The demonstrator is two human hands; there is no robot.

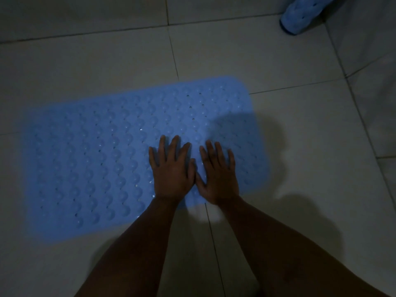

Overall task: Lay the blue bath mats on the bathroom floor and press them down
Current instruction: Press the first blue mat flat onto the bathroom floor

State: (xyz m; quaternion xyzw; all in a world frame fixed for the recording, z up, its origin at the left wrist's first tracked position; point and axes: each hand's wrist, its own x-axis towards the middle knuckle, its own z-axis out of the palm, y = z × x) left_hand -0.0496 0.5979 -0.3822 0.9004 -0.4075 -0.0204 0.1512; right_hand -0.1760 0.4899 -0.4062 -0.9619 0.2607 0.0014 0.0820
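Note:
A blue bath mat [102, 155] with rows of raised bumps and small holes lies flat on the grey tiled floor [85, 61], its long side running left to right. My left hand [171, 174] presses flat on the mat's right half, fingers straight and spread. My right hand [218, 179] lies flat beside it, also with spread fingers, and the two thumbs touch. Both forearms reach in from the bottom of the view. The room is dim.
A second blue object with holes [300, 16], rolled or bundled, sits on the floor at the top right; what it is I cannot tell. Tile joints cross the floor, and a wall or raised tiled edge [372, 61] runs along the right side.

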